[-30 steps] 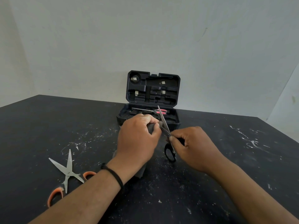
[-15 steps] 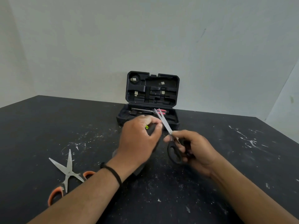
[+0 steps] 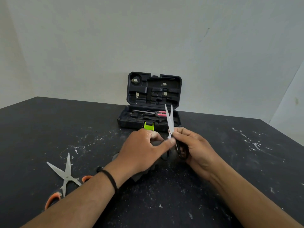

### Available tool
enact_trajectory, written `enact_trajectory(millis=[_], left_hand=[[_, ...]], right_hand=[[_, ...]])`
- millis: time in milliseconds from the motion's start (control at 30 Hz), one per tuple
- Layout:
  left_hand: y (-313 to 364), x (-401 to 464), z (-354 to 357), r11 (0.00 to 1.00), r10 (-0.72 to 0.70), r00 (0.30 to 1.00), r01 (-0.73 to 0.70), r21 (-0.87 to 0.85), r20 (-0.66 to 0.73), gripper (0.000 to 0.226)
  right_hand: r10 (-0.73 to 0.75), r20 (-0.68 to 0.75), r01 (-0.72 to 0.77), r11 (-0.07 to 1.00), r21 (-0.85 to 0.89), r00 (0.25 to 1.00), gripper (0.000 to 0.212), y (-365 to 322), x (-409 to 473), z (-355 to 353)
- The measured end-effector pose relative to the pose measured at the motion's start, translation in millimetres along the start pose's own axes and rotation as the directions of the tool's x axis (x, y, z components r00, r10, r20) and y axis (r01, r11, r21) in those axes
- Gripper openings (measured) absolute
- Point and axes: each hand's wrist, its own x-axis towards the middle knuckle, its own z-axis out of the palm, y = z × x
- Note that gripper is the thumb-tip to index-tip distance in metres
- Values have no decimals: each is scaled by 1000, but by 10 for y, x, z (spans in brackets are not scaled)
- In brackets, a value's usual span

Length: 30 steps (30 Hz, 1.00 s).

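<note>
Orange-handled scissors (image 3: 66, 176) lie idle at the left of the table (image 3: 164, 203). The left hand (image 3: 141, 150) curls over a dark grey block (image 3: 139, 176) (probably a sharpener), thumb reaching the black-handled scissors (image 3: 170, 122), pinched near the pivot by the right hand (image 3: 197, 150) above the table. Likely a check between strokes; next, lay a blade on the block again. Half a second ago the blades leaned left; now they stand upright, tips parted.

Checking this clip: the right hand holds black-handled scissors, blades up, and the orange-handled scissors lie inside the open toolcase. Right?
Not quite. The head view shows the orange-handled scissors lying on the table at the left, not in the toolcase. The right hand does hold the black-handled scissors, blades up.
</note>
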Motion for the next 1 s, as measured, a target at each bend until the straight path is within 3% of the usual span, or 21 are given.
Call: enact_trajectory(millis=[67,133,200,300,367,433,500,600,733,833,967,1000], left_hand=[[3,-5,7,999,30,997,-32,24,77,44],[6,-8,10,999,37,996,-39,24,85,37],[10,-10,7,1000,3,999,-3,12,38,34],[21,-20,30,998,-28,998,31,50,-63,35],[48,-43,55,992,-10,990,27,121,-139,33],[80,-71,79,980,25,978,17,201,-205,34],[106,-89,101,964,59,966,10,266,-251,38],[97,-93,132,945,102,965,-18,327,-240,45],[100,-119,127,931,180,981,-145,335,-74,56],[119,-118,90,947,175,984,-175,268,24,58],[113,-77,68,1000,13,995,-10,25,-99,26],[103,-56,71,999,-44,993,45,8,-111,27]], right_hand=[[-1,-7,2,999,50,1000,16,9,23,-36],[-27,-35,26,999,-37,999,17,23,36,-59],[-91,-101,65,971,-229,991,17,27,33,-68],[-282,-184,144,830,-539,942,19,18,22,-65],[-353,-179,166,753,-636,918,32,33,1,-37],[-391,-169,195,731,-654,905,28,56,-30,39],[-403,-178,221,761,-611,898,17,72,-54,131],[-326,-200,211,870,-446,924,19,82,-53,205],[-102,-217,79,990,-113,971,13,42,-30,138],[28,-129,-10,990,140,991,17,-33,-31,53],[67,-70,-52,981,187,995,27,-54,-34,39],[65,-49,-56,983,175,997,28,-36,-29,52]])
